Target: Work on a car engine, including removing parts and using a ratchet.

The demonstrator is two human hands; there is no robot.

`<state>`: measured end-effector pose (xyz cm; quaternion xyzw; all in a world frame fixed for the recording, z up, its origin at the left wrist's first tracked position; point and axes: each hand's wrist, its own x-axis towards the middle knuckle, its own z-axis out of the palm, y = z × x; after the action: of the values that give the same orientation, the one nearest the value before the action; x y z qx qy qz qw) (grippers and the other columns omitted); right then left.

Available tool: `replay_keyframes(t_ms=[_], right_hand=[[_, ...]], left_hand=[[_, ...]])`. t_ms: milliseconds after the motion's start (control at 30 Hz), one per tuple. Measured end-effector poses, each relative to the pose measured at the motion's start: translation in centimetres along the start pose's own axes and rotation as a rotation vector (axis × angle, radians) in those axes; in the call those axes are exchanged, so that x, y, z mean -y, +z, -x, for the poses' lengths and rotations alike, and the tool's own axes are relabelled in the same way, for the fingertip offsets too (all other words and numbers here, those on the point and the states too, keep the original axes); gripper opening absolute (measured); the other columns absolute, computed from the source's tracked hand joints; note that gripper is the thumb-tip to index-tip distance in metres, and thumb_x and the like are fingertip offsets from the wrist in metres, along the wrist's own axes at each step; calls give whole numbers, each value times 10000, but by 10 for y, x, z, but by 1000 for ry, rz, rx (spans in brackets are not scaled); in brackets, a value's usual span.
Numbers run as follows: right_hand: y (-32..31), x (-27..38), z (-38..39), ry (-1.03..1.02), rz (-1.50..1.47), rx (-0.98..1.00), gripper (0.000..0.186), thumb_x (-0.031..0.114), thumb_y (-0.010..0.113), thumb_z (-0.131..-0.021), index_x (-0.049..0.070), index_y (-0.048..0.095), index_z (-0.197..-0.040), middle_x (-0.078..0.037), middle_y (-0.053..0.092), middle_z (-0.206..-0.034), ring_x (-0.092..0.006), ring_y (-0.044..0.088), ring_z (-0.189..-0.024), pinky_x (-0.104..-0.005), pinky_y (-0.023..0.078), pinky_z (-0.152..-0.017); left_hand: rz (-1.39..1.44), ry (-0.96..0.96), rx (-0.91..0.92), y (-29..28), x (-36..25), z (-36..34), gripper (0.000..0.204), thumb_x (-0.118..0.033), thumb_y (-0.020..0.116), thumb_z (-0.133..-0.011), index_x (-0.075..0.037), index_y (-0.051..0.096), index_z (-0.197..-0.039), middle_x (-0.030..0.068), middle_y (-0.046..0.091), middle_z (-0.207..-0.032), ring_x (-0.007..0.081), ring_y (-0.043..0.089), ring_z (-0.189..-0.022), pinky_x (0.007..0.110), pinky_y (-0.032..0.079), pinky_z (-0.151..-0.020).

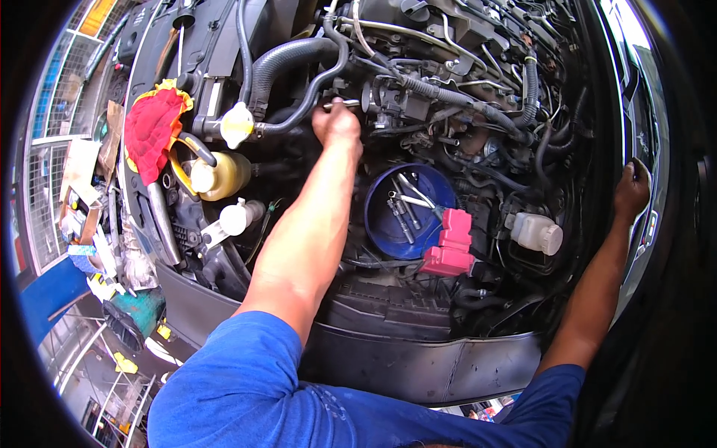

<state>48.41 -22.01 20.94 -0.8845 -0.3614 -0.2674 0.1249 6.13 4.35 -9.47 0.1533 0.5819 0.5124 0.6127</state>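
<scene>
My left hand [336, 123] is deep in the engine bay among black hoses [295, 63] and the engine [403, 104], its fingers closed round a slim metal tool [349, 104]; the tip is hard to make out. At the right, my right hand [633, 187] grips the long edge of the car's body [638, 127]. A blue bowl [385, 235] of sockets and extension bars [403, 216] rests below and right of my left hand, beside a pink terminal cover [450, 250].
A red and yellow cloth [153, 127] lies at the left near a yellowish reservoir [220, 175]. A white reservoir [534, 233] is at the right. Beyond the car's left edge are wire racks [56, 187] with cardboard and clutter. The bumper edge [441, 369] crosses below.
</scene>
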Motion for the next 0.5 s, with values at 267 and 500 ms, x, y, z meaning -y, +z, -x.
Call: replay_keyframes(t_ms=[267, 500], right_hand=[[-1, 7, 4, 35, 37, -19, 321, 317, 589, -886, 112, 683, -1114, -83, 704, -1061, -256, 672, -978, -352, 495, -876], [-8, 20, 7, 3, 107, -27, 346, 352, 592, -883, 140, 683, -1141, -68, 702, -1085, -248, 667, -1012, -331, 487, -894]], left_hand=[[-250, -168, -60, 31, 6, -50, 348, -189, 663, -817, -97, 610, -1149, 39, 654, -1031, 185, 636, -852, 356, 517, -695], [-336, 242, 397, 1, 72, -128, 363, -198, 704, -834, -86, 632, -1172, 45, 662, -1096, 202, 631, -931, 356, 510, -824]])
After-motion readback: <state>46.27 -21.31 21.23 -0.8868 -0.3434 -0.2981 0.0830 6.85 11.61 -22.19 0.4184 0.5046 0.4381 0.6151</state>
